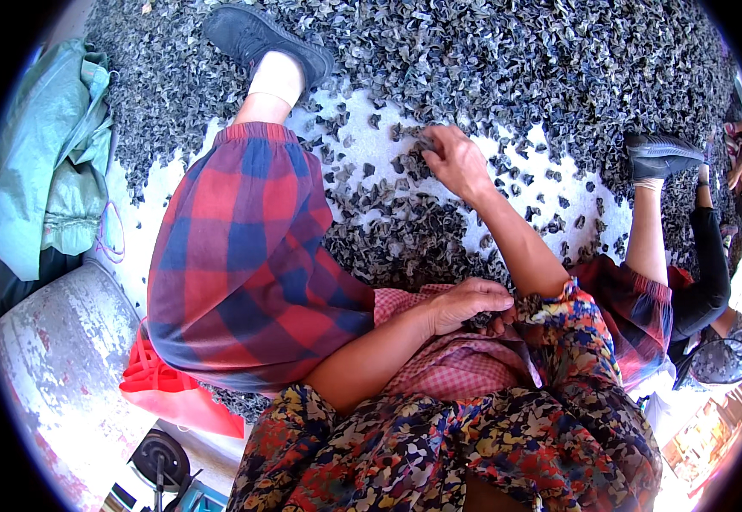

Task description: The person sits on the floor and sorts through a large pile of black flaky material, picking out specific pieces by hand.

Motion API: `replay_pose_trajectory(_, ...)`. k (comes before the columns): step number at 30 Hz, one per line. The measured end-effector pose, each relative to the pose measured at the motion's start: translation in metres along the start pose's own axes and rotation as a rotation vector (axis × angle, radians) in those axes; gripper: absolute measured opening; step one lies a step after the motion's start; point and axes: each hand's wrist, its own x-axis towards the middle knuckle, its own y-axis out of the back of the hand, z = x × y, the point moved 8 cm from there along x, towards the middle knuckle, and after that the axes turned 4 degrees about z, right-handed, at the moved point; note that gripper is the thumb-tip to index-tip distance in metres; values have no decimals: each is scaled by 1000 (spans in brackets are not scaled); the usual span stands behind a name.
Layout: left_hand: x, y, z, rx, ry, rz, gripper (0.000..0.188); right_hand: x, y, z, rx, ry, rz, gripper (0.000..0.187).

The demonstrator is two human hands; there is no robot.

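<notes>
Dark, crinkled pieces that look like dried wood ear mushrooms (pixel 507 51) cover the ground in a thick layer. A looser heap of them (pixel 405 247) lies in front of my lap. Out ahead, my right hand (pixel 458 162) reaches down to scattered pieces on the pale ground, fingers curled in; whatever is between its fingertips is hidden. My left hand (pixel 473 305) rests palm down over my lap, above a pink checked cloth (pixel 448 367). Its fingers are bent around a few dark mushroom pieces (pixel 480 321).
My legs in plaid trousers (pixel 243 247) spread either side of the heap. At left are a green tarp (pixel 46 145), a worn metal drum (pixel 68 341) and a red bag (pixel 179 397). A person in a patterned cap (pixel 725 350) sits at right, with other people beyond.
</notes>
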Motion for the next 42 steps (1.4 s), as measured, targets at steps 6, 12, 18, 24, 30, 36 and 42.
replay_pose_trajectory(6, -1, 21, 12, -76, -52, 135, 26, 40, -45, -31, -472, 183, -156, 35)
replay_pose_trajectory(12, -12, 72, 42, -283, -345, 485, 27, 27, -8, -1, -142, -66, -111, 31)
replay_pose_trajectory(18, -27, 92, 64, -626, -516, 604, 37, -45, 59, -45, 563, 54, -376, 28)
replay_pose_trajectory(24, -23, 90, 67, -750, -558, 444, 36, -19, 63, -64, 443, 62, -542, 31)
replay_pose_trajectory(30, -7, 54, 40, -561, -428, 174, 30, 50, -43, -105, -124, 578, -211, 36)
replay_pose_trajectory(36, -10, 25, 50, 219, -573, 223, 21, 65, -112, -104, -529, 806, -225, 44)
replay_pose_trajectory(42, 0, 21, 20, -269, -152, 171, 30, 31, -32, -29, -614, 503, -94, 46)
